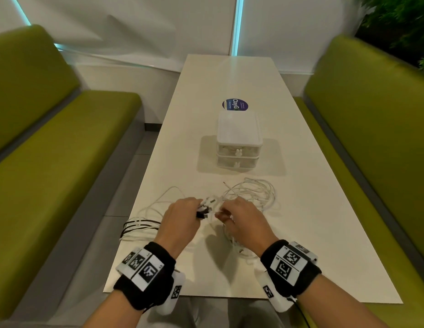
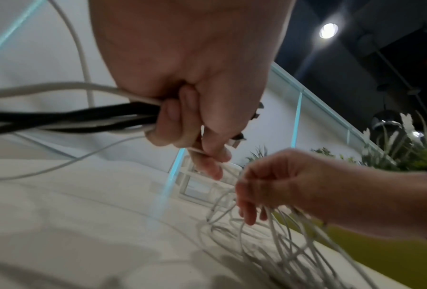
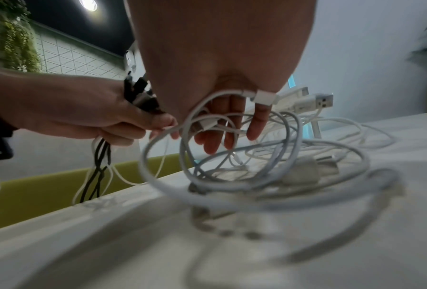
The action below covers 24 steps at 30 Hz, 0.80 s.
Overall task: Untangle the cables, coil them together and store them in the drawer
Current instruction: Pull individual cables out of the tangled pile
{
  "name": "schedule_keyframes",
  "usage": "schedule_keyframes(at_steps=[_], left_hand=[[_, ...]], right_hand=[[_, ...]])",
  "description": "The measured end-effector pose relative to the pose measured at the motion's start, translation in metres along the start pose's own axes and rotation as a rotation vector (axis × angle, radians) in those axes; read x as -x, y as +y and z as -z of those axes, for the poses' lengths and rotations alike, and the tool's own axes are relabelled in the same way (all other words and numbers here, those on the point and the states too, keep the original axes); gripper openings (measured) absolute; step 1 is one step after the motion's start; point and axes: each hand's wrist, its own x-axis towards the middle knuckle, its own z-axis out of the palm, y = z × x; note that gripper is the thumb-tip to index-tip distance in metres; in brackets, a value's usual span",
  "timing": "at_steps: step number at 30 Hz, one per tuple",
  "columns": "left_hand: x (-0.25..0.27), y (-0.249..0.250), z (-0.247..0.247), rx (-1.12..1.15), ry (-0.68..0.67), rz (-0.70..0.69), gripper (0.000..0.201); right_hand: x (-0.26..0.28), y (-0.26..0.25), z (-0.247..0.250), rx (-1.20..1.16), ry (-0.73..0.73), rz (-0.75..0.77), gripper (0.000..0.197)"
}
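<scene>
**Plug ends gathered left, loose tangle to the right**

Green benches flank the long white tabletop [image 1: 230,86], where the white two-drawer plastic box [image 1: 238,143] stands shut beyond the cables. From the head view, the left hand [image 1: 180,221] grips black and white plug ends; the tangled white cables [image 1: 251,192] lie just right of and beyond the right hand [image 1: 241,221].

Left wrist: fingers [image 2: 172,121] curl tight round the black-and-white cable bundle [image 2: 66,117], which trails leftward.

Right wrist: fingers [image 3: 256,119] hang fairly straight through white loops; a pinch cannot be confirmed.
</scene>
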Motion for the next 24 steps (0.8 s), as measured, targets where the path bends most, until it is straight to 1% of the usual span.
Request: schedule_keyframes(at_steps=[1,3,5,8,11,12,14,15,16,18,19,20,21,24], left_hand=[[-0.001,-0.006,0.002,0.069,0.03,0.017,0.025],[-0.004,-0.012,0.011,0.233,0.156,0.065,0.031],[-0.006,-0.012,0.02,0.322,0.265,0.083,0.036],[-0.005,-0.012,0.025,0.366,0.353,0.109,0.045],[-0.004,-0.016,0.025,0.433,0.428,0.181,0.049],[-0.004,-0.016,0.025,0.426,0.45,0.185,0.049],[-0.001,-0.014,0.024,0.361,0.482,0.116,0.053],[0.001,-0.012,0.022,0.334,0.479,0.056,0.06],[0.004,-0.01,0.019,0.324,0.448,-0.013,0.07],[0.008,-0.006,0.012,0.293,0.329,-0.134,0.083],[0.009,-0.006,0.008,0.254,0.264,-0.175,0.085],[0.009,-0.007,0.004,0.214,0.208,-0.196,0.082],[0.008,-0.009,0.001,0.18,0.166,-0.193,0.075],[0.006,-0.011,0.002,0.159,0.117,-0.133,0.045]], right_hand=[[-0.001,0.005,-0.001,-0.005,-0.005,-0.003,0.02],[-0.004,0.014,-0.003,-0.015,-0.006,-0.021,0.024],[-0.006,0.018,-0.005,-0.047,0.008,-0.027,0.026],[-0.007,0.016,-0.003,-0.06,0.055,-0.001,0.03],[-0.007,0.019,-0.005,-0.043,0.054,-0.056,0.034],[-0.008,0.022,-0.005,-0.045,0.043,-0.076,0.036],[-0.007,0.023,-0.003,-0.055,0.017,-0.087,0.039],[-0.008,0.022,-0.002,-0.058,0.005,-0.08,0.04],[-0.008,0.019,0.0,-0.062,-0.001,-0.067,0.04],[-0.011,0.014,0.001,-0.065,0.001,-0.026,0.038],[-0.012,0.011,0.001,-0.062,0.004,-0.004,0.037],[-0.013,0.008,0.001,-0.057,0.005,0.016,0.036],[-0.014,0.007,0.001,-0.048,0.001,0.034,0.036],[-0.014,0.005,-0.001,0.019,-0.006,0.084,0.032]])
